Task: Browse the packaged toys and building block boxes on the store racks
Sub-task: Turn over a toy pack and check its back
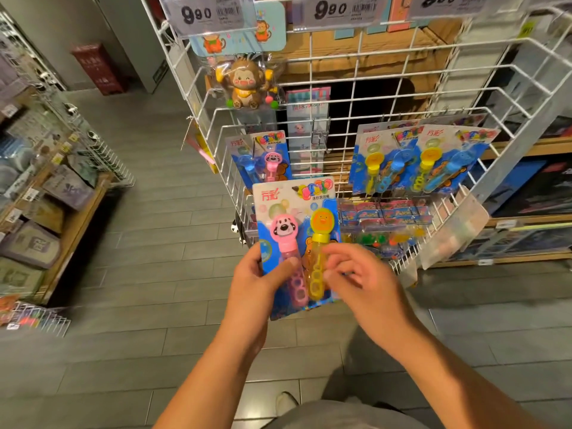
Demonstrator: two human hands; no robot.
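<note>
Bubble-wand pack (297,212), pink + yellow wands, is held upright in front of white wire rack (349,97). Left hand (257,280) grips its left edge, thumb on front. Right hand (362,274) fingers curled at right side, blurred; grip can't be told.

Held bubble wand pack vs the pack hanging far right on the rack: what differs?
The held pack is gripped by the left hand, with the right hand at its front; the right pack hangs on the wire rack. The held pack has a pink dog-head wand and a yellow one; the right pack has a yellow wand and a blue one. The held pack looks larger, being nearer the camera. Both share the same blue card and logo.
</note>
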